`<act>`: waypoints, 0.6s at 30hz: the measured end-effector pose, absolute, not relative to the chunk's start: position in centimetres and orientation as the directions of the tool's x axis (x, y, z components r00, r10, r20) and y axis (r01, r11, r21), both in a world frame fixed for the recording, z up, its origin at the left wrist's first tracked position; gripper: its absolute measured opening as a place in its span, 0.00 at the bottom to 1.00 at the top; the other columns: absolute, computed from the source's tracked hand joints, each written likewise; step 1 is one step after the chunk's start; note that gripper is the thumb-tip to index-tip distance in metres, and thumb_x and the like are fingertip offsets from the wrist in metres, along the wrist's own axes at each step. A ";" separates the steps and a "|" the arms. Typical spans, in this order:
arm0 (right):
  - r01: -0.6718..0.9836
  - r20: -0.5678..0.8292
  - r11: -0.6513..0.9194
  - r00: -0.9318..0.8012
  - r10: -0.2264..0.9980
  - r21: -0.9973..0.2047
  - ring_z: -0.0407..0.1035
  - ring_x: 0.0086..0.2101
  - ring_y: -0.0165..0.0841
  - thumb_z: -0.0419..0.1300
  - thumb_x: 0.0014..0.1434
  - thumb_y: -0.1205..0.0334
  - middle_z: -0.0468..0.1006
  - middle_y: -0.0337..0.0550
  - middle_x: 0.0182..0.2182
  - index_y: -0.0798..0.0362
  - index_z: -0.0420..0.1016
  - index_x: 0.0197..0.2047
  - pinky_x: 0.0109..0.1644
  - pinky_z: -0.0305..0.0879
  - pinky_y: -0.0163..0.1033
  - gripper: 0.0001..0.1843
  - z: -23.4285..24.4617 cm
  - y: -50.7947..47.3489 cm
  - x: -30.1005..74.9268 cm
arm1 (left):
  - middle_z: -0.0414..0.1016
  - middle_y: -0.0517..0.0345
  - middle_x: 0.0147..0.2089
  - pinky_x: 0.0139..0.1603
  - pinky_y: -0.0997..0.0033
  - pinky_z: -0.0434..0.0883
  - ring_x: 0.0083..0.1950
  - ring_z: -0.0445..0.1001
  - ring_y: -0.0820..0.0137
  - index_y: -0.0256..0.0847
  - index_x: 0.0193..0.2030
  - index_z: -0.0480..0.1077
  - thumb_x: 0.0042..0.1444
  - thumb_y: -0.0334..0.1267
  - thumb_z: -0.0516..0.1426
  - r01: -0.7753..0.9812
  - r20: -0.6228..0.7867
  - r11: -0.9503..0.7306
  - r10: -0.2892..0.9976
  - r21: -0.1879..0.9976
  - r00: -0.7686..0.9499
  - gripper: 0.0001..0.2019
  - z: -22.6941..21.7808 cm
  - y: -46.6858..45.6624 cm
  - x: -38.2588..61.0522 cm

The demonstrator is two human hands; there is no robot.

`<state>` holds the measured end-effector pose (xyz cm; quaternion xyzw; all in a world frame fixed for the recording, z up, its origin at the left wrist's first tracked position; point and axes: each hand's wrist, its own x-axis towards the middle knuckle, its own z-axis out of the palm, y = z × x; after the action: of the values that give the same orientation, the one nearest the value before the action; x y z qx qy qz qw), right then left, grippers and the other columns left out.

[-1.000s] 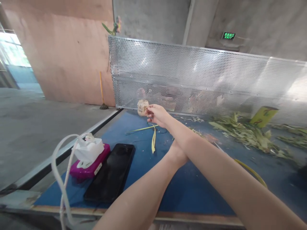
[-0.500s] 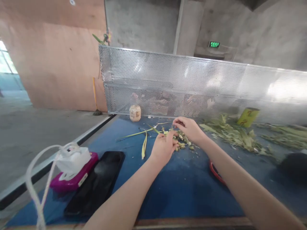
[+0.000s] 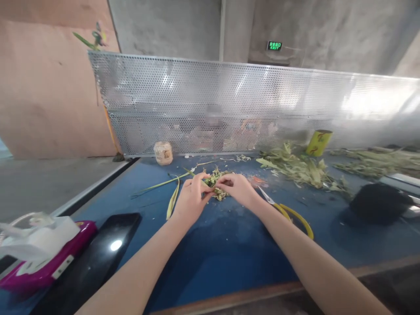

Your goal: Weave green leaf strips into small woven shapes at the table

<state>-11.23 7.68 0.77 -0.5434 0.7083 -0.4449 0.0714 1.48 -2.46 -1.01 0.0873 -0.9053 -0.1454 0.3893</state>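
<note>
My left hand (image 3: 193, 197) is closed in a pinch, its thumb and fingertips meeting those of my right hand. My right hand (image 3: 238, 188) pinches too, from the other side. Whatever is between the fingertips is too small to make out. Directly behind and under the fingers lies a small pile of dry green-yellow plant scraps (image 3: 216, 177). Left of my left hand are a yellowish leaf strip (image 3: 173, 199) and a long thin green stalk (image 3: 157, 185). Scissors with yellow handles (image 3: 297, 214) lie beside my right forearm, which partly covers them.
A black phone (image 3: 95, 258) and a magenta power strip (image 3: 70, 245) with white plugs lie at left. A whitish jar (image 3: 163, 153) stands by the perforated metal screen (image 3: 190, 96). Right are pale husk leaves (image 3: 298, 168), a yellow-green can (image 3: 319, 143) and a dark object (image 3: 379, 203).
The view has turned rightward, so things sit further left. My hands, apart before, have come together at the fingertips. Yellow-handled scissors now show; a red loop seen by my right forearm does not.
</note>
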 end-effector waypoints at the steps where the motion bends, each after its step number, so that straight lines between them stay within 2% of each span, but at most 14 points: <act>1: -0.706 0.382 0.035 -0.424 -0.821 -0.708 0.69 0.28 0.28 0.55 0.51 0.65 0.75 0.41 0.26 0.56 0.72 0.28 0.34 0.63 0.32 0.06 0.9 7.8 -11.1 | 0.76 0.58 0.34 0.47 0.60 0.64 0.42 0.73 0.66 0.41 0.39 0.60 0.51 0.34 0.56 -0.053 0.682 0.942 -0.277 0.331 -0.677 0.10 -1.1 -2.5 1.5; 5: -0.721 0.389 0.089 -0.469 -0.793 -0.687 0.67 0.28 0.28 0.54 0.51 0.65 0.76 0.40 0.27 0.56 0.73 0.29 0.32 0.62 0.31 0.07 1.1 8.1 -10.4 | 0.74 0.56 0.36 0.49 0.60 0.65 0.46 0.71 0.66 0.41 0.37 0.63 0.51 0.34 0.55 -0.023 0.706 0.956 -0.234 0.294 -0.669 0.06 -1.2 -2.5 1.5; 9: -0.746 0.424 0.060 -0.440 -0.792 -0.663 0.66 0.27 0.27 0.54 0.51 0.67 0.75 0.40 0.25 0.56 0.73 0.28 0.31 0.59 0.30 0.07 0.8 8.0 -9.9 | 0.74 0.56 0.35 0.50 0.59 0.65 0.46 0.71 0.66 0.41 0.36 0.63 0.52 0.33 0.54 0.012 0.694 0.965 -0.181 0.262 -0.697 0.04 -1.3 -2.4 1.5; 15: -0.787 0.449 0.053 -0.403 -0.798 -0.614 0.64 0.25 0.26 0.55 0.50 0.71 0.73 0.39 0.23 0.58 0.73 0.27 0.30 0.57 0.29 0.06 0.4 7.8 -9.8 | 0.74 0.55 0.36 0.45 0.64 0.68 0.42 0.73 0.68 0.39 0.43 0.61 0.52 0.32 0.54 0.022 0.685 0.973 -0.147 0.231 -0.714 0.11 -1.8 -2.6 1.5; 18: -0.781 0.419 0.049 -0.386 -0.821 -0.622 0.64 0.24 0.26 0.55 0.49 0.72 0.73 0.40 0.23 0.59 0.74 0.29 0.30 0.58 0.30 0.06 0.5 7.9 -10.1 | 0.75 0.54 0.38 0.43 0.65 0.68 0.42 0.73 0.67 0.40 0.45 0.60 0.52 0.33 0.54 0.013 0.694 0.988 -0.101 0.157 -0.713 0.13 -1.9 -2.9 1.5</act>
<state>-10.05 7.85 0.47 -0.5534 0.7240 -0.4111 0.0246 1.45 -2.88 -1.94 0.0239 -0.9225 -0.0752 0.3779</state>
